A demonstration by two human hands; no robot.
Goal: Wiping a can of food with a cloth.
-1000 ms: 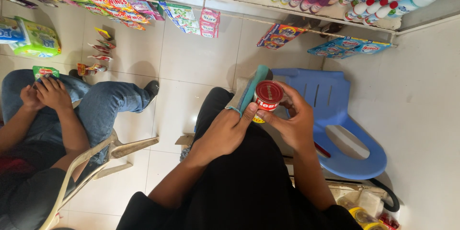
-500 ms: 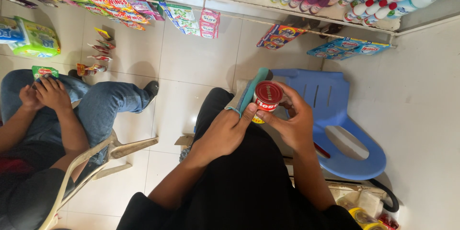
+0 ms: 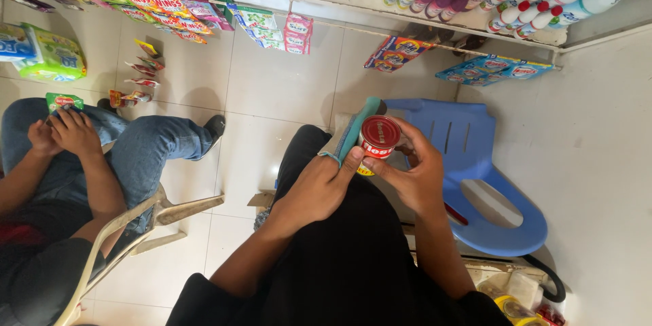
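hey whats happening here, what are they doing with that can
A seated person holds a small red-topped can over their lap. The right hand grips it while the left hand presses a teal cloth against its side. A blue plastic chair stands just beyond. To the left, another person sits in a chair holding a small green packet.

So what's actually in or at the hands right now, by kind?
Red-lidded can: 1, in the right hand
Teal cloth: 1, against the can under the left hand
Blue plastic chair: 1, behind
Total: 3
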